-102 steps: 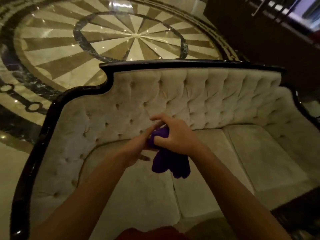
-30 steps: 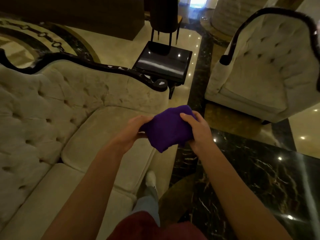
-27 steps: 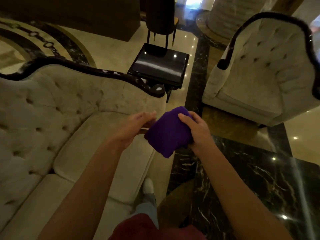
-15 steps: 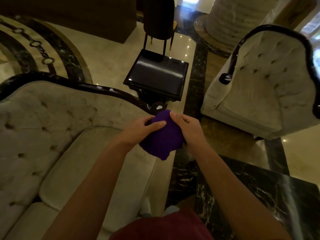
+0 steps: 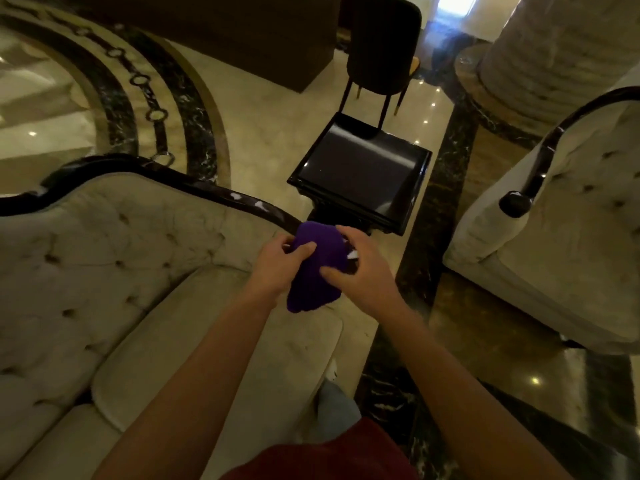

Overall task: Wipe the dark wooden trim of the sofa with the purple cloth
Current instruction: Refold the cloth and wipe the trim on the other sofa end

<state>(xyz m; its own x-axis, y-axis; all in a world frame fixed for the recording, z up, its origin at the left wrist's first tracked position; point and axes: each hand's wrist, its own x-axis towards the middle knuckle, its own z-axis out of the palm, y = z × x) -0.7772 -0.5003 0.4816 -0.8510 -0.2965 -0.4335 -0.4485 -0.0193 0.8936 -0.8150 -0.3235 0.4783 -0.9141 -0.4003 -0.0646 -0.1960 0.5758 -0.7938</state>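
Sofa (image 5: 114, 278) in pale tufted fabric fills the frame from nine o'clock to six o'clock, and more of its backrest shows than half a second ago, since the view has tipped forward. Its dark wooden trim (image 5: 194, 183) runs along the top edge from nine o'clock toward the centre, ending at the arm's scroll. An armchair (image 5: 568, 244) in matching fabric sits at three o'clock, well apart from the sofa. A black side table (image 5: 363, 171) stands just past the sofa arm at twelve o'clock, with a dark chair (image 5: 381, 46) behind it.

Both hands have moved up and away from the body since the earlier frame, carrying the purple cloth (image 5: 317, 268) to the scroll end of the trim, which it now covers; before, it hung just short of the wood. The left hand (image 5: 280, 266) has its grip closed on the cloth's left side, thumb laid over the top. The right hand (image 5: 360, 268) pinches the cloth's right edge, fingers curled over it and the scroll beneath.
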